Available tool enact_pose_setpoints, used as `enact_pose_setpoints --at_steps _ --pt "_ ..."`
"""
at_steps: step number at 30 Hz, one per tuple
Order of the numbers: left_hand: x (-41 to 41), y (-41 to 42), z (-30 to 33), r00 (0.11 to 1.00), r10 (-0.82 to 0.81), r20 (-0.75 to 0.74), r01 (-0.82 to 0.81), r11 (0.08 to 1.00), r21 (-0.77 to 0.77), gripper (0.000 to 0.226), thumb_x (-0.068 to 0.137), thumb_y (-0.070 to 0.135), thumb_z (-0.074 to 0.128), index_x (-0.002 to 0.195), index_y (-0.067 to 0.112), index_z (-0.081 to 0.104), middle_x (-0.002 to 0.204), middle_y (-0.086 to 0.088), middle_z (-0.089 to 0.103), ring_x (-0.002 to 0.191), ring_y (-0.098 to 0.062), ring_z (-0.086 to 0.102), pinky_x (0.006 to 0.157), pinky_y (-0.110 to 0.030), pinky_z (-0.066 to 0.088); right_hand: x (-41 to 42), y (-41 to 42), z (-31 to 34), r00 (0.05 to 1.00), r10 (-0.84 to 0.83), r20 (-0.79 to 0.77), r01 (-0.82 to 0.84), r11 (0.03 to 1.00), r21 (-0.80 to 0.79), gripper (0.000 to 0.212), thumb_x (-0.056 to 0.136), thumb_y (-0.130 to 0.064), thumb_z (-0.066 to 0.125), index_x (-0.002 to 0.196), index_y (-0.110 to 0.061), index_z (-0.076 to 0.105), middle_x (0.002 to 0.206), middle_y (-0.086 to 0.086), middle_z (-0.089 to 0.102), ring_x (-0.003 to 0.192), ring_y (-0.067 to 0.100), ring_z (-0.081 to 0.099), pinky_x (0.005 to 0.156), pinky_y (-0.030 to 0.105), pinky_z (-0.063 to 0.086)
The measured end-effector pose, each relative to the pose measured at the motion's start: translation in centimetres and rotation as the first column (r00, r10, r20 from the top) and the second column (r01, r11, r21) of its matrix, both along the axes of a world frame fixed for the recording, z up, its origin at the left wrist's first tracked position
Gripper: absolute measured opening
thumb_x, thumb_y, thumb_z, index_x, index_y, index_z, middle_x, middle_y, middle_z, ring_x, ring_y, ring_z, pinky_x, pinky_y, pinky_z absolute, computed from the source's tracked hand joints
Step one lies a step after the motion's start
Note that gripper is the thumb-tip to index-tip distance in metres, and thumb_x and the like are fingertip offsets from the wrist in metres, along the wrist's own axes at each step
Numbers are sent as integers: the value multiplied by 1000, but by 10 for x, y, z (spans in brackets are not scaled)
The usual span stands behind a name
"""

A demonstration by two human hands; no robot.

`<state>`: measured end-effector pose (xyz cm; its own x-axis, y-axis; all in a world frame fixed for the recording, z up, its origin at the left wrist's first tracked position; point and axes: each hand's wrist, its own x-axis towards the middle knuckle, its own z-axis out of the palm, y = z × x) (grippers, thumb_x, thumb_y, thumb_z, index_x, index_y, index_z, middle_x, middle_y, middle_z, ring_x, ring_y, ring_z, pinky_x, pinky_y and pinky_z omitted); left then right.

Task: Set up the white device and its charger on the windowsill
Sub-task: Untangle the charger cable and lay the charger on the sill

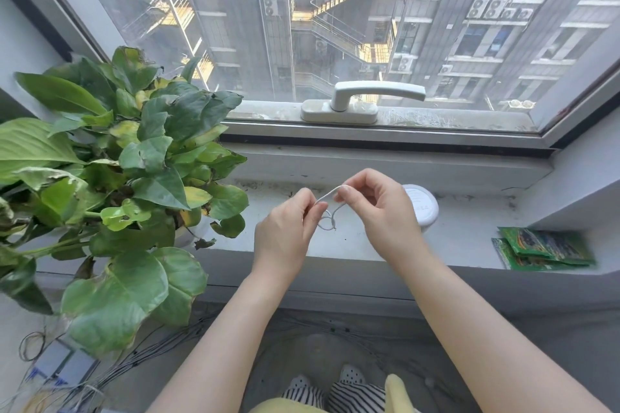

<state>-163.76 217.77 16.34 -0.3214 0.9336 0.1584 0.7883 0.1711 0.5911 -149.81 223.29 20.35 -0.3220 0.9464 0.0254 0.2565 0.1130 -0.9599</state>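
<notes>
A leafy potted plant (110,178) fills the left windowsill (469,231). At centre, the left hand (285,231) and right hand (379,208) pinch a looped white cable (330,211); the round white device (422,204) sits just right, green packets (543,248) far right.

No text, brand, number or sign can be read anywhere in the head view. The round white plastic device (423,208) lying on the grey windowsill (469,228) bears faint grey lines of print on its top face, but they are too small and pale to make out. The green foil packets (543,250) stacked at the right end of the windowsill show coloured printing, blurred beyond reading. The blue and white flat items (55,367) on the floor under the plant carry markings that cannot be told as letters.
</notes>
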Motion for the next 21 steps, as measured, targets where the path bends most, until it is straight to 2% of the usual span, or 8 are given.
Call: enact_pose_setpoints --at_steps 2,5,7,12,15,17,19,21 --pt "-1 0 1 998 -4 -57 5 1000 12 31 96 46 39 77 21 41 58 5 43 60 -22 46 45 -26 22 1 2 6 999 47 23 -46 998 -52 14 93 -12 57 79 -14 58 59 -8 64 71 31 63 70 43 50" --pt "-2 1 2 994 4 -111 2 999 51 32 97 45 37 80 19 45 70 6 50 61 -23 47 46 -28 23 4 2 13 998 64 22 -61 991 -116 19 94 -13 56 76 -17 54 43 -11 48 43 13 49 54 33 44" --pt "-6 2 3 992 19 -123 -10 997 74 34 96 46 34 81 17 46 73 5 51 62 -23 48 48 -29 26 8 4 18 995 89 54 -76 974 -212 17 92 -16 59 76 -14 57 45 -12 41 38 7 37 45 25 38" --pt "-16 4 2 997 40 65 -45 997 66 32 95 47 41 78 19 46 63 3 60 56 -23 59 53 -37 45 23 9 37 940 253 228 -164 923 -349 13 87 -16 66 78 -8 64 53 -4 45 38 7 34 40 18 30" --pt "-17 4 1 981 35 189 -48 997 63 33 95 47 44 74 21 45 55 1 55 48 -19 60 55 -39 48 31 11 53 941 315 -126 -338 837 -430 13 86 -12 66 75 -7 62 52 -1 43 44 11 37 42 19 37" --pt "-19 4 0 972 12 234 -28 998 64 36 94 48 45 71 21 45 50 2 50 45 -18 59 56 -39 48 36 12 60 869 296 -397 -445 819 -363 9 84 -14 60 84 -7 65 52 -2 45 56 18 48 61 23 52" --pt "-20 4 -1 968 -26 248 12 998 60 40 93 49 45 67 20 45 46 3 46 43 -16 57 55 -37 47 38 12 61 815 301 -495 -481 828 -288 23 87 -15 54 105 -10 68 54 -3 43 67 23 54 82 30 53" --pt "-19 5 -2 936 -69 346 54 997 52 41 92 47 49 61 20 45 43 7 45 40 -13 53 52 -31 42 36 12 61 792 281 -543 -482 833 -272 31 91 -15 51 120 -14 65 56 -3 35 57 16 47 77 28 53"
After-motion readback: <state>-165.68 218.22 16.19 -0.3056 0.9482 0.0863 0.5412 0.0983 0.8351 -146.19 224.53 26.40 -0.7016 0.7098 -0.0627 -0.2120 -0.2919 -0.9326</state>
